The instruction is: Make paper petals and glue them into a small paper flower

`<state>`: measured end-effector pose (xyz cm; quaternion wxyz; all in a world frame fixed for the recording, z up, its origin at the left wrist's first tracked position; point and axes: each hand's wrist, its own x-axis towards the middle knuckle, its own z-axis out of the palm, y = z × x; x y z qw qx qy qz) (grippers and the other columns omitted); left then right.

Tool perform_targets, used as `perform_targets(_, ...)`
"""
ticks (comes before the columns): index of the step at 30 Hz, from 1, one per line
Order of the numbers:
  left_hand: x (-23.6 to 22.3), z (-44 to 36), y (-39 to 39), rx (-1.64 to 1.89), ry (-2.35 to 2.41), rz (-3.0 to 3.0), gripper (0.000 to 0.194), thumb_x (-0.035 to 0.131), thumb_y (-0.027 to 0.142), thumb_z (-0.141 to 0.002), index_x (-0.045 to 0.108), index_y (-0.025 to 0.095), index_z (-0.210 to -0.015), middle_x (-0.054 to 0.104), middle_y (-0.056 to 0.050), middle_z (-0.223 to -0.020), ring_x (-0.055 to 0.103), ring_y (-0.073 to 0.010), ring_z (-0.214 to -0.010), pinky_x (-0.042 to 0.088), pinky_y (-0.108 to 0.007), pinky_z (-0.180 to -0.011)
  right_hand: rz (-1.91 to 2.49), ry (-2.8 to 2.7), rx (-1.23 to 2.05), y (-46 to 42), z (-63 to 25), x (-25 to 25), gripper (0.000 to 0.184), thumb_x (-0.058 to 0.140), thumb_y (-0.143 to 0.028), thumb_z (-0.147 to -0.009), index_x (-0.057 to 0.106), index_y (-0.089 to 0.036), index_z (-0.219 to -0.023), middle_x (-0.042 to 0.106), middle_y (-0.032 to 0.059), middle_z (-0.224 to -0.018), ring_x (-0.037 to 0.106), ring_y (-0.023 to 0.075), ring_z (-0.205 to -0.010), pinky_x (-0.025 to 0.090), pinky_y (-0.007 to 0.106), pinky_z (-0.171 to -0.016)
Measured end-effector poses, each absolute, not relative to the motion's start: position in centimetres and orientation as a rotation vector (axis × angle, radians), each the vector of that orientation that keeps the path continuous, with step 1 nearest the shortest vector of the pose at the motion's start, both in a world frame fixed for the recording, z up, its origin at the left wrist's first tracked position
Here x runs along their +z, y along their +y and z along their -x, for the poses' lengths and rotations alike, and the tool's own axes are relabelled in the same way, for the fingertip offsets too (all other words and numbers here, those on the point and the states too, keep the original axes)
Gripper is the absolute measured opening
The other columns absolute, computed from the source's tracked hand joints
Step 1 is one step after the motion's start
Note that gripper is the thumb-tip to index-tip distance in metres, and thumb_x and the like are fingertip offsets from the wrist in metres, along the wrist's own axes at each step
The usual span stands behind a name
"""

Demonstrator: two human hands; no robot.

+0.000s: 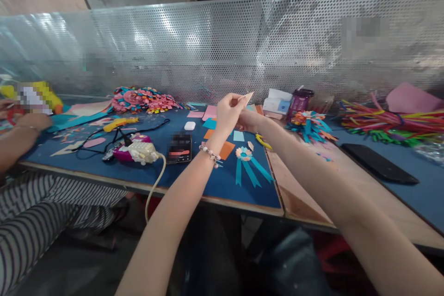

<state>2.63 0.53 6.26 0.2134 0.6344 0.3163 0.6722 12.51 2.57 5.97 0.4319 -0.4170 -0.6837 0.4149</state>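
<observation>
Head view: pale paper [248, 98] is being pinched by left fingers [235, 97], likely for steadying; right fingers' [243, 120] grip cannot be told.

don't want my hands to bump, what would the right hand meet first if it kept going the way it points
Most likely the left hand: the right hand points toward it, and they overlap in view, though any gap in depth is unclear.
</observation>
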Motion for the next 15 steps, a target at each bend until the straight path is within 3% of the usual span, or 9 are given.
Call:
perform_targets(3,5.0,-1.7,1.0,1.746,0.903,-1.754,0.017,0.06,0.034,-0.081,0.058,0.017,-0.078,0.065,-0.005,-0.078,0.06,-0.0143,-0.073,0.048,-0.027,-0.065,1.161,-1.677,1.305,3.2,-15.5,4.7,0.024,0.055,-0.032,-0.088,0.064,-0.01,-0.082,0.062,0.0025,-0.055,0.044,0.0054,-0.037,0.033,0.019,-0.038)
perform_targets(5,4.2,-1.2,1.1,1.654,0.938,-1.777,0.018,0.06,0.034,-0.08,0.058,0.016,-0.076,0.064,-0.005,-0.076,0.06,-0.0148,-0.071,0.048,-0.027,-0.063,1.14,-1.555,1.299,2.8,-17.2,3.7,0.022,0.056,-0.033,-0.086,0.065,-0.013,-0.087,0.067,0.0055,-0.066,0.051,0.0082,-0.042,0.034,0.02,-0.036)
perform_targets(10,2.5,-0.5,0.8,1.378,1.005,-1.846,0.02,0.061,0.034,-0.079,0.061,0.014,-0.082,0.064,-0.007,-0.078,0.062,-0.0178,-0.072,0.05,-0.028,-0.057,0.852,-1.579,1.361,1.4,-18.7,2.1,0.022,0.071,-0.024,-0.071,0.07,-0.014,-0.09,0.07,0.0117,-0.098,0.065,0.0164,-0.076,0.051,0.024,-0.057)
perform_targets(15,2.0,-0.6,1.0,1.329,0.949,-1.899,0.019,0.061,0.032,-0.079,0.062,0.014,-0.083,0.065,-0.007,-0.081,0.062,-0.0164,-0.074,0.05,-0.027,-0.061,0.748,-1.568,1.296,1.4,-18.1,1.2,0.026,0.08,-0.032,-0.062,0.072,-0.016,-0.08,0.071,0.0068,-0.087,0.064,0.0166,-0.083,0.051,0.024,-0.069)
